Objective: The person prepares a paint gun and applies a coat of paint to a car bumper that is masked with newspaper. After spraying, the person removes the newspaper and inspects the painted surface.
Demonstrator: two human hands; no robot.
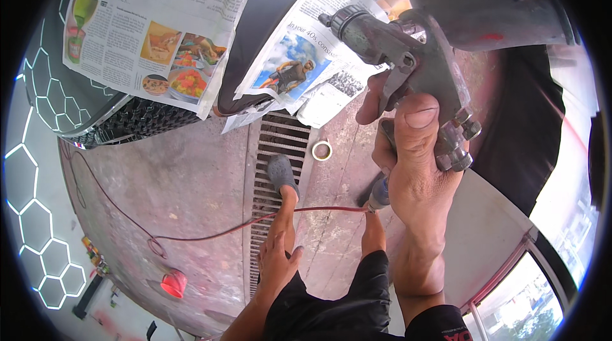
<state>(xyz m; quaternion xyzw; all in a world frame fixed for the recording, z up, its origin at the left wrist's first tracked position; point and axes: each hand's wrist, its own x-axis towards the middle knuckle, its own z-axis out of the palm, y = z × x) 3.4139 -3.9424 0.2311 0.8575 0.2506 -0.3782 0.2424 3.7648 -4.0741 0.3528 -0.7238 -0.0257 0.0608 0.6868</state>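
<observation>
My right hand (417, 149) is wrapped round the handle of a paint-stained metal spray gun (440, 63), with the thumb over the back and a finger at the trigger. A dark grey paint cup (491, 6) sits on top of the gun. Its nozzle points left, toward newspaper sheets (153, 15) and a dark curved car trim strip (261, 25) between them. Under the hand hangs a hose coupling (379, 193), from which a thin red air hose (223, 237) trails left. My left hand (278, 264) hangs beside my left leg, fingers stretched out, holding nothing.
The papered car has a black mesh grille (137, 118) at its lower edge. A slotted drain grate (280, 133) crosses the stained floor beneath my clog (282, 174). Beside it lies a tape roll (313, 153). The hose loops across the floor near a red container (173, 283).
</observation>
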